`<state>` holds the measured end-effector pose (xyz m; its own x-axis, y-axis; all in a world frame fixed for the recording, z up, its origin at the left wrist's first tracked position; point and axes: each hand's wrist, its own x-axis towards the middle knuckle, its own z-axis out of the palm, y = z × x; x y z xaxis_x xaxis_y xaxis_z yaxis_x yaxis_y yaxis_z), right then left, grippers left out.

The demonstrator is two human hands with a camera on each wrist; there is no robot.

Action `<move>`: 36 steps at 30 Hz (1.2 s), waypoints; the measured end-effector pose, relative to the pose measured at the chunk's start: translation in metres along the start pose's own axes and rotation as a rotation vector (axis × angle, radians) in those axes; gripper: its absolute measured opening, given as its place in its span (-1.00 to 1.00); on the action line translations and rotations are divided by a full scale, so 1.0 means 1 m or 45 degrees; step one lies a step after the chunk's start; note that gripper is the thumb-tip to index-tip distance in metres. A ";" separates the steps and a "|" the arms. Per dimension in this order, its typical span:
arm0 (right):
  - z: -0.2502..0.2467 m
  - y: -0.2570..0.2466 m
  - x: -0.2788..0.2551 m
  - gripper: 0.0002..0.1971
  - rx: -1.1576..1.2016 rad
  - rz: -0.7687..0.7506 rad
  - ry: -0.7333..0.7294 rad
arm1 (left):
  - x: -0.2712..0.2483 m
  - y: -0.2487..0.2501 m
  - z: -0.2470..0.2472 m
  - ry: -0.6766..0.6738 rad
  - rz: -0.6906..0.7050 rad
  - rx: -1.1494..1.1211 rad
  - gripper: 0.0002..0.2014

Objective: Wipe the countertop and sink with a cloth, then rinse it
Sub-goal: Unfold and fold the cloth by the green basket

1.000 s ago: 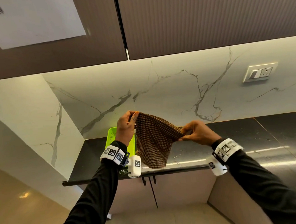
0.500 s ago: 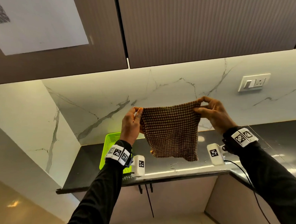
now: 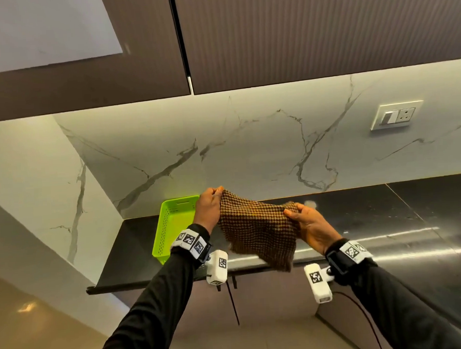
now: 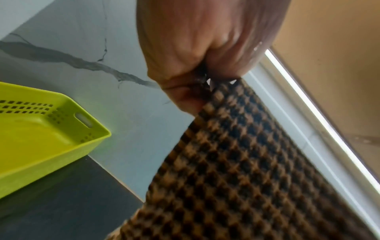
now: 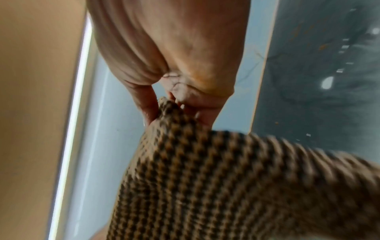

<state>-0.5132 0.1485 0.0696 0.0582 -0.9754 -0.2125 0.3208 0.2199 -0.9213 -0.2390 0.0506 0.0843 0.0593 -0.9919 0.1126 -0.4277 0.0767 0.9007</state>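
Note:
A brown and black checked cloth (image 3: 256, 231) hangs in the air over the front of the black countertop (image 3: 373, 215). My left hand (image 3: 209, 206) pinches its upper left corner. My right hand (image 3: 306, 223) pinches the upper right corner, somewhat lower. In the left wrist view the fingers (image 4: 185, 94) clamp the cloth (image 4: 236, 170) edge. In the right wrist view thumb and fingers (image 5: 152, 104) pinch a corner of the cloth (image 5: 216, 186). No sink is in view.
A lime green perforated plastic basket (image 3: 173, 225), also in the left wrist view (image 4: 41, 142), stands on the counter's left end against the marble backsplash (image 3: 249, 152). Brown wall cabinets (image 3: 296, 29) hang overhead. A switch and socket plate (image 3: 396, 115) sits on the wall at the right.
The cloth was held stretched flat and high half a second ago. Both hands have come down toward the counter, the right hand lower, and the cloth now sags between them.

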 end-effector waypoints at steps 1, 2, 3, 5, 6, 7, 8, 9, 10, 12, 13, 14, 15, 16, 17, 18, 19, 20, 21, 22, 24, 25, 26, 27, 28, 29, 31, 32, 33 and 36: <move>0.001 -0.009 0.002 -0.60 0.024 -0.044 0.012 | 0.002 0.002 -0.001 -0.016 -0.042 -0.052 -0.58; 0.003 -0.021 0.002 -0.61 0.070 -0.085 0.008 | 0.001 0.011 -0.002 -0.032 -0.086 -0.164 -0.56; 0.003 -0.033 0.002 -0.62 0.127 -0.112 0.004 | 0.002 0.023 -0.005 -0.053 -0.128 -0.306 -0.56; 0.005 -0.050 -0.002 -0.67 0.165 -0.107 -0.008 | -0.002 0.046 -0.008 -0.116 -0.267 -0.609 -0.60; 0.007 -0.051 -0.004 -0.67 0.112 -0.058 -0.029 | -0.001 0.049 -0.009 -0.248 -0.390 -0.746 -0.58; 0.007 -0.048 -0.005 -0.66 0.026 -0.008 -0.044 | -0.003 0.049 -0.009 -0.449 -0.519 -0.844 -0.53; 0.006 -0.040 -0.007 -0.64 -0.038 0.033 -0.040 | -0.010 0.042 -0.007 -0.637 -0.639 -0.915 -0.48; 0.002 -0.032 -0.007 -0.64 -0.040 0.055 -0.003 | -0.016 0.034 -0.005 -0.753 -0.742 -0.898 -0.43; 0.000 -0.026 -0.008 -0.66 0.002 0.080 0.051 | -0.022 0.020 0.000 -0.819 -0.821 -0.835 -0.36; -0.002 -0.017 -0.012 -0.76 0.111 0.138 0.132 | -0.037 0.002 0.007 -0.866 -0.953 -0.689 -0.38; -0.005 -0.012 -0.014 -0.81 0.143 0.176 0.163 | -0.044 -0.006 0.009 -0.892 -0.990 -0.618 -0.49; -0.007 -0.009 -0.015 -0.83 0.143 0.223 0.171 | -0.048 -0.014 0.012 -0.916 -1.000 -0.550 -0.57; -0.009 -0.006 -0.016 -0.85 0.129 0.276 0.188 | -0.051 -0.019 0.013 -0.943 -0.994 -0.514 -0.59; -0.012 -0.004 -0.017 -0.85 0.101 0.323 0.200 | -0.050 -0.023 0.014 -0.946 -0.981 -0.538 -0.59; -0.015 -0.004 -0.016 -0.83 0.063 0.364 0.220 | -0.048 -0.024 0.014 -0.928 -0.959 -0.593 -0.60; -0.018 -0.006 -0.015 -0.82 0.033 0.397 0.237 | -0.045 -0.024 0.014 -0.892 -0.932 -0.641 -0.60; -0.021 -0.007 -0.014 -0.82 0.016 0.415 0.253 | -0.043 -0.021 0.014 -0.842 -0.911 -0.667 -0.56; -0.024 -0.008 -0.013 -0.81 0.004 0.426 0.275 | -0.041 -0.019 0.013 -0.801 -0.901 -0.678 -0.47; -0.026 -0.009 -0.011 -0.80 -0.009 0.427 0.310 | -0.039 -0.016 0.013 -0.793 -0.886 -0.656 -0.36; -0.028 -0.009 -0.010 -0.79 -0.030 0.417 0.343 | -0.037 -0.014 0.012 -0.808 -0.866 -0.601 -0.26; -0.030 -0.009 -0.007 -0.77 -0.097 0.363 0.402 | -0.034 -0.009 0.013 -0.853 -0.826 -0.442 -0.14; -0.030 -0.008 -0.006 -0.77 -0.134 0.329 0.422 | -0.034 -0.007 0.013 -0.860 -0.803 -0.346 -0.12; -0.029 -0.008 -0.006 -0.77 -0.156 0.303 0.433 | -0.034 -0.006 0.014 -0.858 -0.767 -0.249 -0.14; -0.028 -0.007 -0.006 -0.73 -0.166 0.291 0.438 | -0.035 -0.004 0.015 -0.865 -0.724 -0.144 -0.19; -0.028 -0.006 -0.006 -0.69 -0.186 0.291 0.435 | -0.035 -0.004 0.016 -0.880 -0.673 -0.036 -0.26; -0.028 -0.005 -0.006 -0.67 -0.219 0.295 0.415 | -0.036 -0.003 0.016 -0.909 -0.631 0.066 -0.33; -0.026 -0.006 -0.006 -0.68 -0.297 0.299 0.346 | -0.034 -0.003 0.019 -0.952 -0.550 0.240 -0.41; -0.026 -0.007 -0.007 -0.67 -0.333 0.291 0.299 | -0.034 -0.002 0.021 -0.955 -0.510 0.323 -0.41; -0.027 -0.009 -0.008 -0.62 -0.372 0.274 0.235 | -0.033 0.001 0.022 -0.941 -0.463 0.409 -0.41; -0.025 -0.015 -0.008 -0.50 -0.619 0.191 0.039 | -0.029 0.004 0.024 -0.854 -0.306 0.632 -0.39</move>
<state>-0.5422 0.1534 0.0773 0.0401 -0.9333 -0.3568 -0.1663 0.3459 -0.9234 -0.2645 0.0770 0.0746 -0.2787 -0.8378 -0.4695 -0.8253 -0.0411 0.5632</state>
